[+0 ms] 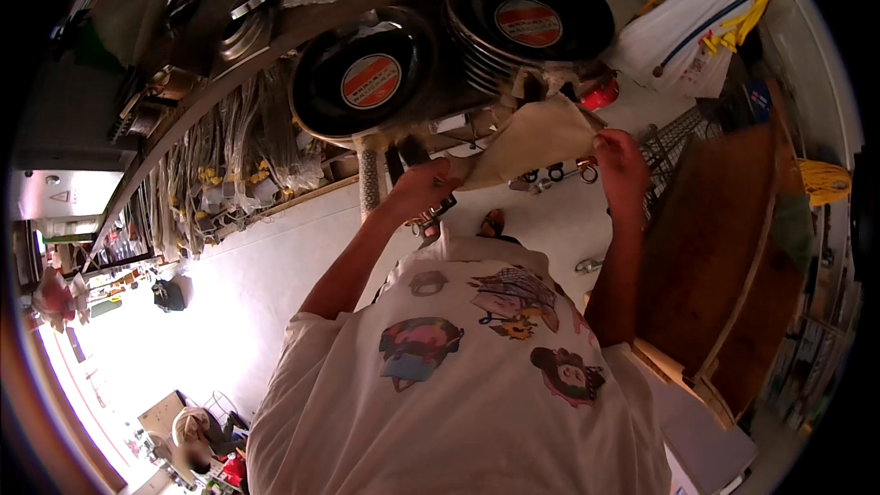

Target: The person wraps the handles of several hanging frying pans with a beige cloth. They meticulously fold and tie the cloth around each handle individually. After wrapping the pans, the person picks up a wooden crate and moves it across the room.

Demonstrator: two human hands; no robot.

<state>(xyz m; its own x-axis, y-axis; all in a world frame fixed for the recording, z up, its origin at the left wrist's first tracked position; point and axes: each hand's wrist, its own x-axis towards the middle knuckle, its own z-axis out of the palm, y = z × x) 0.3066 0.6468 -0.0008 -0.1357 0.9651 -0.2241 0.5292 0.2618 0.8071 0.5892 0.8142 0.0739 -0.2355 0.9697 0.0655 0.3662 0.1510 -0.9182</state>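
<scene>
A thin beige sheet [533, 141], cloth or paper, is stretched between my two hands in front of my body. My left hand [427, 180] pinches its lower left end, close to the handles of the pans. At the opposite corner, my right hand [622, 163] grips the sheet between thumb and fingers. Just beyond the sheet is a black frying pan [316, 72] with a round red and white label. To its right stands a stack of similar black pans [584, 10]; the sheet's far edge lies near their wrapped handles.
Bundles of plastic-wrapped hoses or cables [220, 130] fill a shelf at left. A brown board [701, 240] leans at right, near a wire basket [677, 144]. A white bag [660, 34] hangs at upper right. Another person [196, 430] is at lower left, by bright light.
</scene>
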